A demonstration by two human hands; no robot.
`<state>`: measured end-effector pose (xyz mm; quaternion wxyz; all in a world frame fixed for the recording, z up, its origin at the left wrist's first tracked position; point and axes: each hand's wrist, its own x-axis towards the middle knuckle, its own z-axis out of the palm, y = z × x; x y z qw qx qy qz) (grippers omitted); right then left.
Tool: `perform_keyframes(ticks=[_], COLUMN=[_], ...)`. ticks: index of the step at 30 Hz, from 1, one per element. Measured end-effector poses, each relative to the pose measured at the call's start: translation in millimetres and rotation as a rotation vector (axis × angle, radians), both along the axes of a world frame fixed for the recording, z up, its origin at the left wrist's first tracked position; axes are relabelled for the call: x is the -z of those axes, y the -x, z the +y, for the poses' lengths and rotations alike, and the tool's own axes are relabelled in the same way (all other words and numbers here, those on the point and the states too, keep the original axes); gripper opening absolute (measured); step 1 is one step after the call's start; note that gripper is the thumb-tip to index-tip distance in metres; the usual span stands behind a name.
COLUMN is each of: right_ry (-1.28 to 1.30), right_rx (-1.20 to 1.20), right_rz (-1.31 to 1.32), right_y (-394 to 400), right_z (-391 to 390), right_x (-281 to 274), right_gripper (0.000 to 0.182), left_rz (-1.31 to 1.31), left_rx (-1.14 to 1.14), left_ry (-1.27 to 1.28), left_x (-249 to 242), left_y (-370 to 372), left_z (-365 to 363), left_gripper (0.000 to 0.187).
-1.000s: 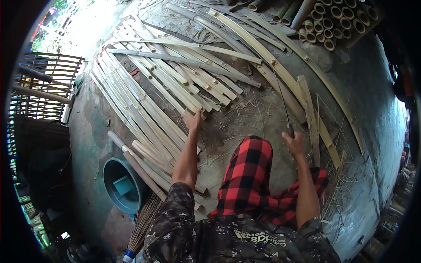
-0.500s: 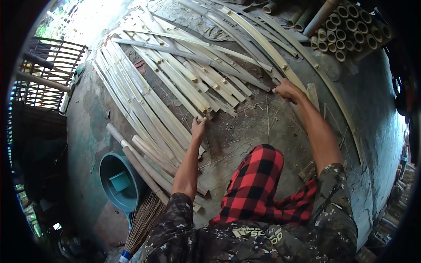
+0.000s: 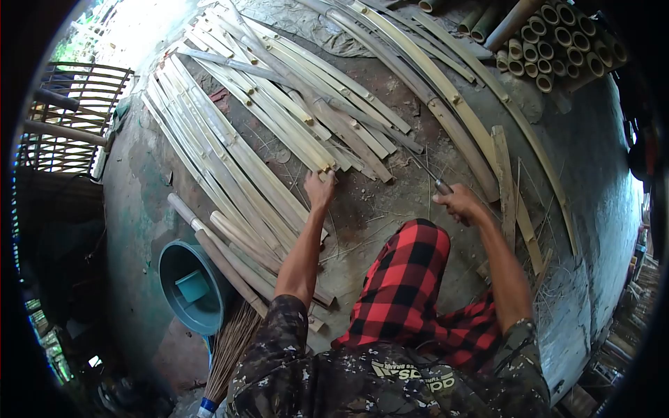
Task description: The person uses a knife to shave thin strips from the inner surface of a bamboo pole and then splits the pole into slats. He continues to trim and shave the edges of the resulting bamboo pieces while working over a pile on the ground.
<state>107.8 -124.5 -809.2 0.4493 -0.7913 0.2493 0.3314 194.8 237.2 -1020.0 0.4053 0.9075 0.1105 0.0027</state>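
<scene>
At the lower end of the pile of split bamboo strips (image 3: 279, 129), my left hand (image 3: 320, 188) is closed on the end of a pale bamboo strip (image 3: 306, 150). To the right, in front of my knee, my right hand (image 3: 462, 203) grips a knife (image 3: 443, 187) by its handle. Its thin, dark blade points up and left toward the strip ends, apart from my left hand. Long curved bamboo strips (image 3: 460, 108) lie just beyond my right hand, and a short flat piece of wood or bamboo (image 3: 503, 174) is beside it.
A blue-green basin (image 3: 164, 279) with a smaller container (image 3: 191, 286) inside stands at left, near bamboo poles (image 3: 226, 265) and a stick broom (image 3: 233, 341). Cut bamboo tubes (image 3: 550, 45) are stacked at upper right. A woven bamboo panel (image 3: 80, 118) stands at far left.
My right hand has come down toward my knee with the knife, whose blade now shows. A pale strip that crossed the pile has shifted away from that place. My left hand has barely moved.
</scene>
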Motion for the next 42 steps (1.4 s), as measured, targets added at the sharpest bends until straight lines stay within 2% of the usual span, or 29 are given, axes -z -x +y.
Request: perform_keyframes(ticks=[2, 5, 8, 11, 14, 17, 18, 21, 22, 25, 27, 29, 31, 34, 35, 36, 38, 39, 40, 41, 42], right_ry=[-0.013, 0.037, 0.177, 0.15, -0.045, 0.046, 0.038, 0.332, 0.391, 0.321, 0.257, 0.173, 0.07, -0.178, -0.189, -0.198, -0.165, -0.128, -0.092, -0.105, -0.119], right_rx=[0.038, 0.173, 0.194, 0.058, 0.064, -0.086, -0.053, -0.012, 0.071, -0.11, -0.111, -0.126, -0.131, -0.235, -0.111, 0.017, 0.045, -0.066, -0.178, -0.11, -0.046], right_rz=[-0.013, -0.074, -0.075, 0.045, 0.193, 0.181, 0.08, -0.281, -0.204, -0.001, 0.039, 0.133, 0.29, -0.131, -0.164, -0.2, -0.239, -0.234, -0.228, -0.23, -0.23], right_y=[24.1, 44.1, 45.3, 42.0, 43.1, 53.0, 60.8, 70.6, 66.2, 53.7, 57.0, 51.6, 46.0, 91.7, 99.0, 102.9, 108.1, 117.0, 123.9, 128.5, 133.4], right_z=[2.4, 8.8, 5.0, -7.8, -14.8, -5.0, -11.3, -11.8, -14.6, -33.8, -30.5, -25.6, -9.4, -22.9, -18.7, -10.0, -17.4, -39.1, -50.1, -45.7, -46.7], right_x=[6.4, 22.6, 39.3, 34.9, -1.4, -22.7, -5.2, 24.3, 39.8, 30.6, 22.8, 2.6, -33.1, 20.5, 15.4, 3.1, 16.9, 46.9, 66.9, 67.2, 65.4], right_gripper=[0.037, 0.038, 0.038, 0.038, 0.038, 0.037, 0.037, 0.04, 0.042, 0.041, 0.04, 0.037, 0.034, 0.032, 0.032, 0.032, 0.034, 0.036, 0.037, 0.038, 0.039], left_rz=[-0.305, -0.237, 0.269, 0.411, 0.235, 0.268, 0.449, 0.454, 0.404, 0.243, 0.107, -0.038, 0.073, 0.235, 0.298, 0.219, 0.051, 0.041, -0.124, -0.234, -0.22], left_rx=[-0.088, 0.116, 0.185, 0.25, 0.029, -0.174, -0.155, -0.172, -0.162, -0.103, -0.067, -0.015, 0.059, 0.111, 0.113, 0.152, 0.245, 0.238, 0.279, 0.332, 0.347], left_ry=[-0.238, -0.084, 0.138, 0.079, 0.292, 0.118, 0.187, 0.322, 0.331, 0.403, 0.534, 0.41, 0.497, 0.571, 0.579, 0.399, 0.042, -0.076, -0.23, -0.488, -0.602], left_x=[-2.3, -12.8, -43.0, -20.1, 34.6, 46.2, 32.6, 42.0, 27.4, -34.0, -67.8, -55.4, -74.1, -87.0, -83.6, -80.9, -76.3, -48.4, -38.7, -39.5, -20.6], left_y=[-19.4, -68.7, -100.3, -104.4, -91.3, -80.3, -82.1, -84.1, -84.5, -88.1, -97.5, -132.9, -155.0, -164.9, -163.7, -160.0, -159.6, -167.2, -168.8, -166.5, -174.5], left_z=[-7.3, -12.5, -40.0, -81.0, -114.3, -130.2, -128.2, -124.4, -125.1, -137.4, -146.3, -161.3, -175.6, -172.3, -163.2, -150.8, -120.0, -101.5, -82.4, -61.0, -42.6], left_gripper=[0.058, 0.058, 0.061, 0.071, 0.08, 0.078, 0.073, 0.06, 0.056, 0.045, 0.039, 0.045, 0.045, 0.05, 0.052, 0.05, 0.046, 0.039, 0.034, 0.03, 0.028])
